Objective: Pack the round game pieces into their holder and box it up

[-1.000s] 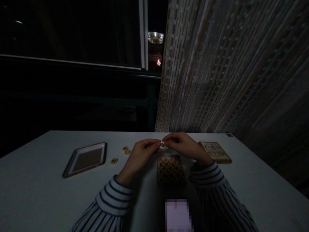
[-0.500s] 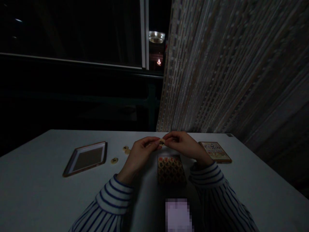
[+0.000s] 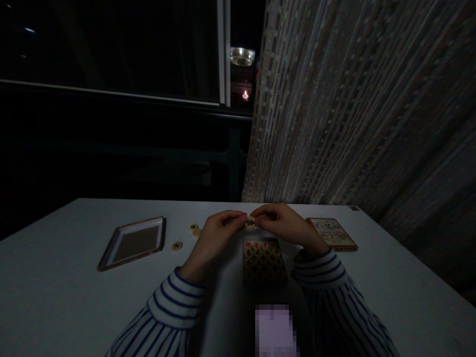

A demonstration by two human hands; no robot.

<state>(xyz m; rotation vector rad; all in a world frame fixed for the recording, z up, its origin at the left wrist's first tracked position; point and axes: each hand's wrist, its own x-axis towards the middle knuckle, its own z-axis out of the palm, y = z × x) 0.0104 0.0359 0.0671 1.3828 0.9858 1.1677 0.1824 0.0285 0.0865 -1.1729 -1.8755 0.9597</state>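
Both hands meet above the middle of a white table in dim light. My left hand and my right hand pinch one small round pale game piece with a dark mark between their fingertips. Just below them lies an open box filled with rows of similar round pieces. Striped sleeves cover both forearms.
A shallow empty tray with a brown rim lies at the left. Three loose round pieces lie between the tray and my left hand. A printed box lid rests at the right. A curtain hangs behind the table.
The hands and the pinched piece have barely shifted; the piece looks turned a little between the fingertips. Nothing else on the table has moved.
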